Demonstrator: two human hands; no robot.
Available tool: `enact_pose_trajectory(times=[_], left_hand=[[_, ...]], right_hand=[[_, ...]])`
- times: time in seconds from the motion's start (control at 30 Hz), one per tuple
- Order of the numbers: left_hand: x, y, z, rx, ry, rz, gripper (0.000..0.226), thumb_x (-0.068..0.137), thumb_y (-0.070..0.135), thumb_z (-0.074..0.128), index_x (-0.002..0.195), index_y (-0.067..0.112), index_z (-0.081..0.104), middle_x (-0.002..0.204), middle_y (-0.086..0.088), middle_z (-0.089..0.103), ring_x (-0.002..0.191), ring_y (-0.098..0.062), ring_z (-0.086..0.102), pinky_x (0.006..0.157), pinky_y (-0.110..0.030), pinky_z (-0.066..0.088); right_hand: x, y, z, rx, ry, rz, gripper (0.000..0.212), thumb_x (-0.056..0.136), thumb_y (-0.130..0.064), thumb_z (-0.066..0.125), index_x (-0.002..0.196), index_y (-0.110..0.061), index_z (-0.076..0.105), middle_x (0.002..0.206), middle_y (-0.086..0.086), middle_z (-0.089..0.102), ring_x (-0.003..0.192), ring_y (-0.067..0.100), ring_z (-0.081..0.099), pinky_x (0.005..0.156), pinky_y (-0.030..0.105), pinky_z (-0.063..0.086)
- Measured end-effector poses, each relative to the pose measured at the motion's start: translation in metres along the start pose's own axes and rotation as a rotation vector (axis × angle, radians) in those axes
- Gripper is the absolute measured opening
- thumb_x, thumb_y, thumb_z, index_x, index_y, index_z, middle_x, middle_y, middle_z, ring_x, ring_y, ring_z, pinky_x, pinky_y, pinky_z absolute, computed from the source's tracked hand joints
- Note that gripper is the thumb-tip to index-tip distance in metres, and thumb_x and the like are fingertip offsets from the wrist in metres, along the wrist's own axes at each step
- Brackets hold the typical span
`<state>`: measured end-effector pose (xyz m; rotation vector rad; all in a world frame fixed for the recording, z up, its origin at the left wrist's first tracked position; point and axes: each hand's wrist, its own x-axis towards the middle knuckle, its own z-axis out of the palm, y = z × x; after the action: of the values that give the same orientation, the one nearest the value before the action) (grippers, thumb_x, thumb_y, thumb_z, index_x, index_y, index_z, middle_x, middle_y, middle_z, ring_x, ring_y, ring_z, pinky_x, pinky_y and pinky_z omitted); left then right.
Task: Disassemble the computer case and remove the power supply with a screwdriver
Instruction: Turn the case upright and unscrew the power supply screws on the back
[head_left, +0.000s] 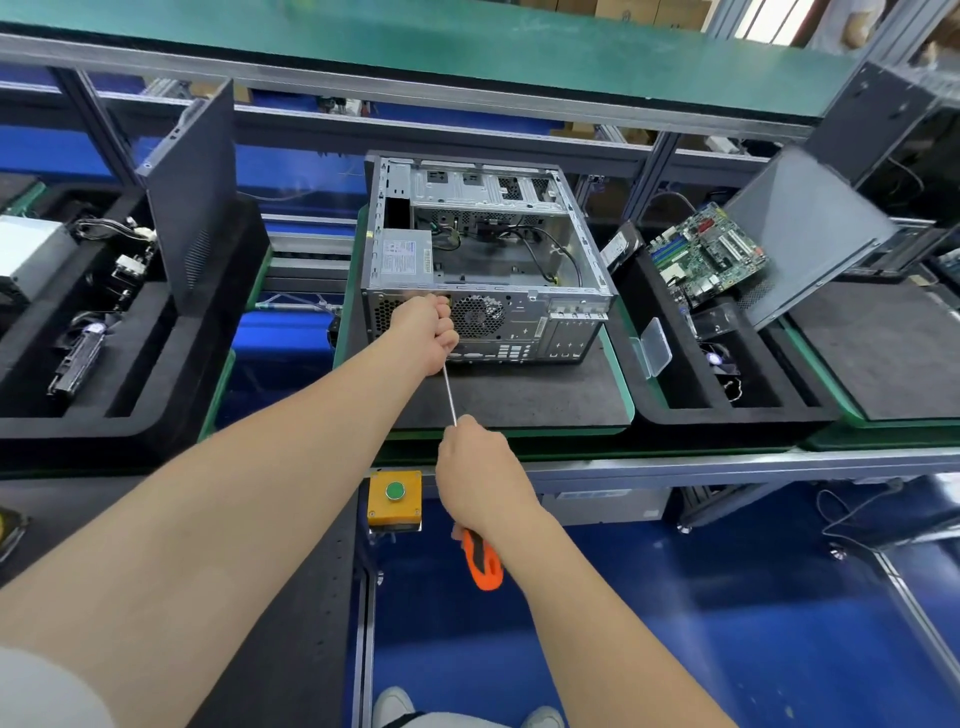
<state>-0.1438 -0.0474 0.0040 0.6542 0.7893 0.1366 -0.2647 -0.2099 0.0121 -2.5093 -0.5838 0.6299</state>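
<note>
Power supply (406, 258) label printed, too small to read; no other legible text.

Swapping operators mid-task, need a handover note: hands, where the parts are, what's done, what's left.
Left hand: fist round the far end of the screwdriver shaft, held at the rear panel of the computer case, beside the fan grille.
Right hand: grips the screwdriver's orange handle.
The case lies on the black mat, open side up. The power supply is still seated in its rear left corner.
Done: side panel is off.
Left: rear screws (I cannot tell how many remain), then lift the supply out.
</note>
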Motion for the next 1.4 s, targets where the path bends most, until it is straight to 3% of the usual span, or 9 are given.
enact_pose_trajectory(times=[0.17,0.3,0.37,0.5,0.67,0.83,0.93,1.2,1.4], left_hand=[[0.001,0.005,-0.007,-0.139,-0.082,-0.107,0.031,0.111,0.016,0.03,0.091,0.011,0.054,0.053,0.006,0.04,0.033,-0.008,0.018,0.031,-0.021,0.015],[0.0,0.002,-0.011,-0.244,-0.16,-0.133,0.028,0.112,0.021,0.034,0.092,0.012,0.052,0.053,0.007,0.039,0.033,-0.008,0.019,0.031,-0.021,0.016],[-0.001,0.002,-0.012,-0.241,-0.174,-0.116,0.027,0.112,0.02,0.035,0.096,0.01,0.053,0.054,0.007,0.041,0.033,-0.007,0.02,0.032,-0.02,0.017],[-0.003,0.002,-0.015,-0.167,-0.165,-0.081,0.028,0.109,0.017,0.035,0.093,0.008,0.056,0.058,0.003,0.046,0.035,-0.006,0.023,0.034,-0.017,0.018],[-0.001,-0.002,-0.016,-0.174,-0.119,-0.065,0.032,0.104,0.01,0.031,0.088,0.006,0.059,0.066,0.0,0.047,0.037,-0.009,0.027,0.035,-0.02,0.022],[-0.002,-0.003,-0.012,-0.186,-0.114,-0.042,0.02,0.104,0.009,0.038,0.093,0.007,0.054,0.066,0.0,0.048,0.038,-0.009,0.028,0.035,-0.02,0.021],[-0.002,-0.002,-0.013,-0.195,-0.118,-0.053,0.019,0.106,0.008,0.039,0.095,0.008,0.055,0.056,0.001,0.05,0.035,-0.007,0.025,0.034,-0.019,0.019],[-0.005,0.001,-0.013,-0.285,-0.167,-0.103,0.025,0.107,0.005,0.031,0.097,0.009,0.054,0.049,0.003,0.046,0.033,-0.007,0.023,0.033,-0.019,0.017],[-0.004,0.003,-0.014,-0.183,-0.145,-0.067,0.029,0.105,0.005,0.03,0.092,0.006,0.056,0.065,0.001,0.047,0.037,-0.007,0.031,0.035,-0.019,0.024]], right_hand=[[-0.01,0.027,0.008,1.44,-0.465,0.154,0.023,0.104,-0.034,0.056,0.108,-0.012,0.063,0.062,0.006,0.047,0.044,0.02,0.042,0.045,0.03,0.042],[-0.017,0.03,0.021,2.113,-0.798,0.124,0.03,0.113,-0.033,0.048,0.123,-0.01,0.065,0.06,0.005,0.044,0.04,0.01,0.032,0.035,0.022,0.033],[-0.016,0.028,0.019,2.082,-0.769,0.114,0.027,0.113,-0.03,0.047,0.118,-0.01,0.065,0.058,0.003,0.042,0.036,0.01,0.031,0.034,0.022,0.029],[-0.016,0.021,0.015,1.385,-0.372,0.22,0.029,0.104,-0.026,0.051,0.081,-0.012,0.062,0.054,0.004,0.038,0.037,0.017,0.033,0.038,0.027,0.036],[-0.013,0.013,0.011,0.058,-0.01,-0.008,0.015,0.111,-0.017,0.043,0.121,-0.01,0.053,0.103,0.017,0.062,0.072,0.03,0.063,0.06,0.037,0.048],[-0.006,0.01,0.014,-0.269,0.237,0.015,0.01,0.111,-0.019,0.044,0.12,-0.014,0.046,0.097,0.011,0.065,0.076,0.027,0.054,0.059,0.037,0.038],[-0.005,0.014,0.014,-0.028,0.147,-0.051,0.014,0.112,-0.024,0.042,0.106,-0.013,0.049,0.086,0.009,0.063,0.069,0.027,0.062,0.058,0.044,0.052],[-0.016,0.037,0.027,2.168,-0.765,0.114,0.03,0.113,-0.035,0.049,0.114,-0.009,0.064,0.062,0.004,0.045,0.039,0.011,0.042,0.038,0.023,0.038],[-0.009,0.031,0.023,1.729,-0.495,0.056,0.021,0.11,-0.029,0.053,0.115,-0.011,0.063,0.058,0.001,0.044,0.035,0.012,0.038,0.034,0.025,0.036]])
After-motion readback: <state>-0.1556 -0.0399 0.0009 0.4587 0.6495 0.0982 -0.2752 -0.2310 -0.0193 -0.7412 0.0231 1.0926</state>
